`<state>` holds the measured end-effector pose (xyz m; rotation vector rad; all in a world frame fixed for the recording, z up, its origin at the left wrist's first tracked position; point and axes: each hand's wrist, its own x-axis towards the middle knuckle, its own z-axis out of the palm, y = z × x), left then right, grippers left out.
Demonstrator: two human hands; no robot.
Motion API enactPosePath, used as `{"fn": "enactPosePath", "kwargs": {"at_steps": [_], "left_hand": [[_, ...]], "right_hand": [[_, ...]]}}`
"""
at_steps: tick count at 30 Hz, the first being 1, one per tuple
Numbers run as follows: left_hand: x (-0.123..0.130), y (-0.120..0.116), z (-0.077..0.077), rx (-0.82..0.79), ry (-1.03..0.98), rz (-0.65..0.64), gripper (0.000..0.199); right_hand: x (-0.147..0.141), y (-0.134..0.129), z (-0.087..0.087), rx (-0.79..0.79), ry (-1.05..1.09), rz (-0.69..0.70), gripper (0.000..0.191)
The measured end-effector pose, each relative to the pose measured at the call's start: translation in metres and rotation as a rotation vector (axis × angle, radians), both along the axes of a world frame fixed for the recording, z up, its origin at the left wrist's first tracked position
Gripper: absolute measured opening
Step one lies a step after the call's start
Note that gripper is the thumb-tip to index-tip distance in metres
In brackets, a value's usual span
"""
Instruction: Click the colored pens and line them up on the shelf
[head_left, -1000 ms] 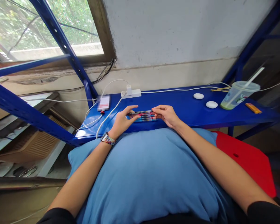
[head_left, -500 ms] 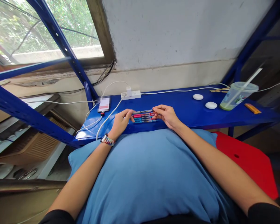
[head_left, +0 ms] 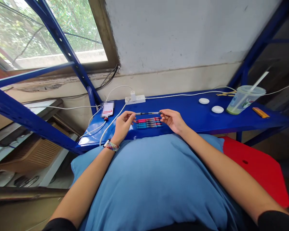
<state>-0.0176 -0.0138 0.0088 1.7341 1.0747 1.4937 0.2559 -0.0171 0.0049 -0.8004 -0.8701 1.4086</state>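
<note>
A grey and black pen [head_left: 148, 113] lies level between my two hands, just beyond a row of pens. My left hand [head_left: 123, 124] is closed on its left end, thumb against fingers. At the other end, my right hand [head_left: 173, 120] pinches the pen's dark tip. Nearer to me, several pink pens [head_left: 148, 120] and blue pens [head_left: 148, 125] lie side by side on the blue table [head_left: 183, 110]. A blue cushion [head_left: 156, 166] sits between my arms, against the table's front edge.
A white power strip [head_left: 135, 99] with cables stands at the back, and a phone-like device [head_left: 107, 109] lies left. To the right are two white oval objects [head_left: 217, 109], a plastic cup [head_left: 245, 99] with a straw and an orange packet [head_left: 260, 112]. A red stool [head_left: 252, 170] stands at lower right.
The grey and black pen has moved away from me, leaving a gap between it and the row. Both hands have moved slightly apart, still at its ends.
</note>
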Motion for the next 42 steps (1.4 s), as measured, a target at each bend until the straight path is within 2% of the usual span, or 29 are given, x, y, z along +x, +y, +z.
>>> {"fn": "enactPosePath", "kwargs": {"at_steps": [13, 20, 24, 27, 28, 31, 32, 34, 37, 41, 42], "left_hand": [[-0.005, 0.008, -0.008, 0.036, -0.033, 0.007, 0.026], [-0.003, 0.006, -0.004, 0.005, -0.072, 0.007, 0.028], [-0.001, -0.002, -0.001, -0.051, 0.082, -0.063, 0.027], [0.001, -0.008, 0.000, -0.048, 0.222, -0.092, 0.052], [0.001, -0.009, 0.000, -0.031, 0.243, -0.084, 0.054], [0.003, -0.010, -0.002, 0.026, 0.198, -0.069, 0.028], [0.003, -0.010, -0.002, 0.031, 0.163, -0.079, 0.026], [0.003, -0.008, -0.004, 0.007, 0.105, -0.115, 0.034], [0.003, -0.007, -0.005, -0.027, 0.090, -0.155, 0.033], [0.003, -0.007, -0.004, 0.068, 0.127, -0.089, 0.051], [0.003, -0.008, -0.004, 0.075, 0.142, -0.074, 0.047]], "right_hand": [[0.001, 0.001, 0.000, -0.021, 0.043, -0.106, 0.018], [0.002, 0.003, 0.000, -0.004, 0.028, -0.122, 0.017], [-0.002, -0.002, -0.001, 0.080, -0.062, -0.050, 0.025], [-0.006, -0.005, -0.001, 0.149, -0.137, 0.006, 0.034], [-0.007, -0.005, -0.002, 0.154, -0.142, 0.005, 0.036], [-0.007, -0.003, -0.004, 0.119, -0.116, -0.003, 0.037], [-0.007, -0.002, -0.005, 0.104, -0.102, -0.006, 0.037], [-0.007, -0.001, -0.006, 0.090, -0.079, -0.007, 0.035], [-0.007, 0.000, -0.007, 0.099, -0.067, -0.001, 0.034], [-0.007, -0.002, -0.006, 0.109, -0.081, 0.006, 0.034], [-0.007, -0.002, -0.006, 0.111, -0.083, 0.005, 0.035]]}}
